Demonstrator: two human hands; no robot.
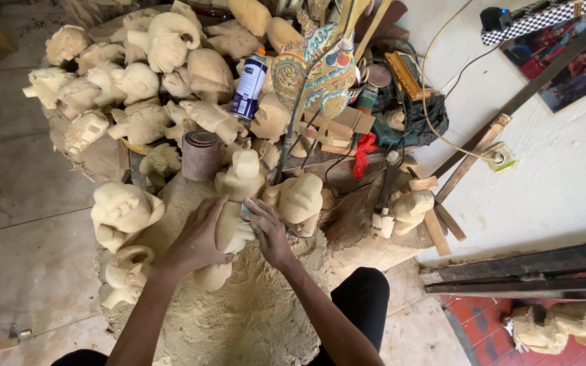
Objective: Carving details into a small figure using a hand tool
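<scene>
A pale carved wooden figure (pixel 228 237) stands on a sawdust-covered stump (pixel 252 318) in front of me. My left hand (pixel 198 237) wraps around its left side and holds it. My right hand (pixel 269 234) presses against its right side with the fingers pinched on a small grey piece (pixel 245 215), possibly sandpaper. More unpainted carved heads stand close by: one (pixel 123 211) to the left, one (pixel 301 198) to the right and one (pixel 242 175) just behind.
A heap of several raw carved heads (pixel 137 81) fills the back left. A roll of sandpaper (pixel 200 154), a spray can (pixel 249 85), a painted puppet figure (pixel 313 68), tools and cables (pixel 408 108) lie behind. A white wall (pixel 551 176) and wooden slats (pixel 523 268) are on the right.
</scene>
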